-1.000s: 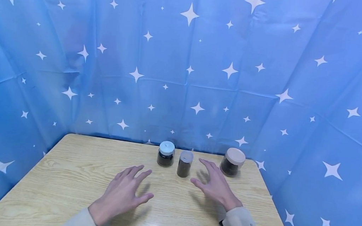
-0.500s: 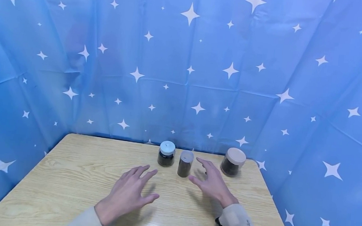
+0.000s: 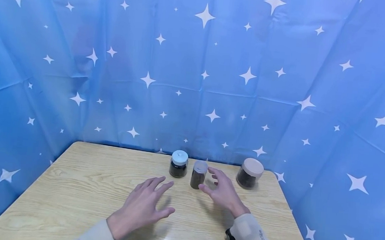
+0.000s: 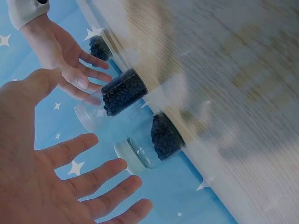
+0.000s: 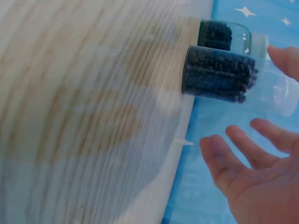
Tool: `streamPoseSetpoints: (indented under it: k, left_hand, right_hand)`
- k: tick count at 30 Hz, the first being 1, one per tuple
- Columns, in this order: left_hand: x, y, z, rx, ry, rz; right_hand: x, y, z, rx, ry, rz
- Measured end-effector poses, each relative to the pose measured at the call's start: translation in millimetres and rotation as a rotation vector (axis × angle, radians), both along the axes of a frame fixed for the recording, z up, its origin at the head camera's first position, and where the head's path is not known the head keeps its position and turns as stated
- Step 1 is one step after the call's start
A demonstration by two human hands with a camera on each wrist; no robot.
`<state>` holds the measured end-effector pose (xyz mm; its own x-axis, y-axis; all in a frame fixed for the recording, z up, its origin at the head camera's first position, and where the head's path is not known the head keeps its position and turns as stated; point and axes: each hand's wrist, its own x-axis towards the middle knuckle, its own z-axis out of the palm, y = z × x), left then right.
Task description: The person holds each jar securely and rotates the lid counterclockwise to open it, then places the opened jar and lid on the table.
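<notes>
Near the table's back edge stands a slim clear jar (image 3: 197,177) with a translucent lid, partly filled with dark beans or seeds. My right hand (image 3: 222,192) is close on its right side, thumb and fingers spread around that side; whether it touches the jar I cannot tell. To the left is a squat glass jar (image 3: 178,168) with a pale blue lid and dark contents, also seen as a glass jar (image 4: 161,137) in the left wrist view. My left hand (image 3: 141,206) hovers in front of the jars, fingers spread, holding nothing.
A wider jar (image 3: 249,175) with a pinkish lid and dark contents stands at the back right of the wooden table (image 3: 82,186). Behind the table hangs a blue curtain (image 3: 177,58) with white stars.
My right hand has moved left, closer to the slim jar. My left hand has shifted slightly right and forward. The jars stay in place on the table.
</notes>
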<state>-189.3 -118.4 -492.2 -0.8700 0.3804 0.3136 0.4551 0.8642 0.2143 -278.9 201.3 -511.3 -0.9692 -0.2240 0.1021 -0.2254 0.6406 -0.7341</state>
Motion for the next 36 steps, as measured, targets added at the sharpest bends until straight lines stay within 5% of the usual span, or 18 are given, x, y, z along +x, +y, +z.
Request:
streamPoseSetpoints:
  k: [36]
  left_hand:
    - [-0.2,26.7,6.8,0.007,0.027,-0.064]
  right_hand:
    - [-20.5,-23.0,-7.5,-0.125,-0.010,-0.036]
